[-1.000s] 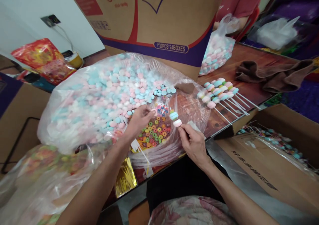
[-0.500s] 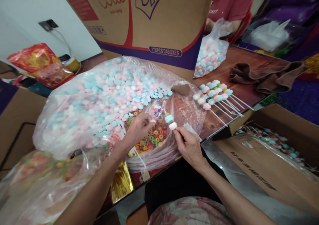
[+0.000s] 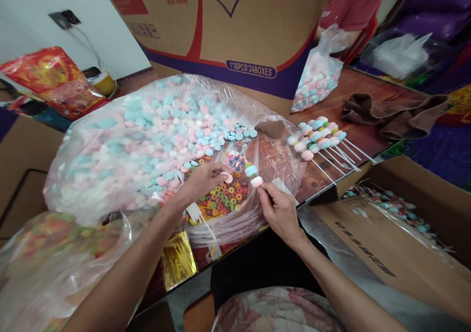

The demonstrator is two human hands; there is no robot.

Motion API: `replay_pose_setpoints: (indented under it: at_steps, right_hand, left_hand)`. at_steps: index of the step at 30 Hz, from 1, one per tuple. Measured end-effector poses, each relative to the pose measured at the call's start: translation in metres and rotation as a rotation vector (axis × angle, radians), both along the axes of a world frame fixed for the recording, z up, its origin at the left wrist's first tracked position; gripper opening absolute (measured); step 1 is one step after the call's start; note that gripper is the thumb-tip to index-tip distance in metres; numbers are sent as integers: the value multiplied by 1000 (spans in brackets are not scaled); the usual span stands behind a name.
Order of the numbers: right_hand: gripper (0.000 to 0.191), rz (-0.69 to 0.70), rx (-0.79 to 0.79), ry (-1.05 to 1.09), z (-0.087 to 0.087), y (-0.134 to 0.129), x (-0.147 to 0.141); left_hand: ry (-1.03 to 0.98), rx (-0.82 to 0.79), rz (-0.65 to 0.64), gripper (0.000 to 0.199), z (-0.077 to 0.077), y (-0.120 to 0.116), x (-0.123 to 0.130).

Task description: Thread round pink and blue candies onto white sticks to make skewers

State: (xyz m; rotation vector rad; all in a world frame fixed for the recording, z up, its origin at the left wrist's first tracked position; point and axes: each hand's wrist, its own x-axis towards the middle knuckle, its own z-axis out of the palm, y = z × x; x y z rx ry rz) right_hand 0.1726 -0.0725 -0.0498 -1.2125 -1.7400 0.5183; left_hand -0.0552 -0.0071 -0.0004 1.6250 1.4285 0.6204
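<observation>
Between the fingertips of my left hand (image 3: 206, 179) is a pink candy disc (image 3: 227, 177). My right hand (image 3: 279, 209) pinches the lower end of a candy skewer (image 3: 251, 171), which carries stacked blue, green, orange and pale pink pieces. Its stick is mostly hidden by the candies and my fingers. Below and between both hands lie small coloured ring candies (image 3: 228, 194). A large clear plastic bag (image 3: 84, 140) of pink, blue and white discs spreads open to the left. Loose white sticks (image 3: 198, 214) rest beside my left wrist.
Finished-looking candy skewers (image 3: 320, 136) lie in a row on the table's right. A big cardboard box (image 3: 243, 33) stands behind. Gold twist ties (image 3: 179, 261) sit at the front edge. An open carton (image 3: 371, 243) is at right; a person in red (image 3: 346, 13) sits beyond.
My left hand has shifted slightly, and the pink disc shows more clearly in its fingers. My right hand still holds the skewer. The whole view has tilted a little.
</observation>
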Motion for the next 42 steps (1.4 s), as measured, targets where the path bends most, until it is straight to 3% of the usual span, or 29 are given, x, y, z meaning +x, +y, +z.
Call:
replay_pose_setpoints:
  at_steps: [8,14,19,22,28,33,42]
  right_hand:
    - [17,-5,6,1,0,0,0]
    - [17,0,3,-7,1,-1,1]
    - [16,20,15,13,-1,1,1]
    - [15,45,25,23,0,1,2]
    - [12,164,74,60,3,-2,2]
    - [14,210,71,56,3,-1,1]
    - [18,181,-19,30,2,0,1]
  left_hand:
    - [332,213,-97,30,6,-8,7]
    - [338,217,-62,27,0,-15,11]
    - [395,375,-105,26,-5,-28,12]
    - [263,358,-64,20,-5,-34,11]
    - [-367,109,298,31,-6,-24,22]
    - [-649,105,560,36,-14,-14,41]
    - [-726,85,530,38,-17,-18,45]
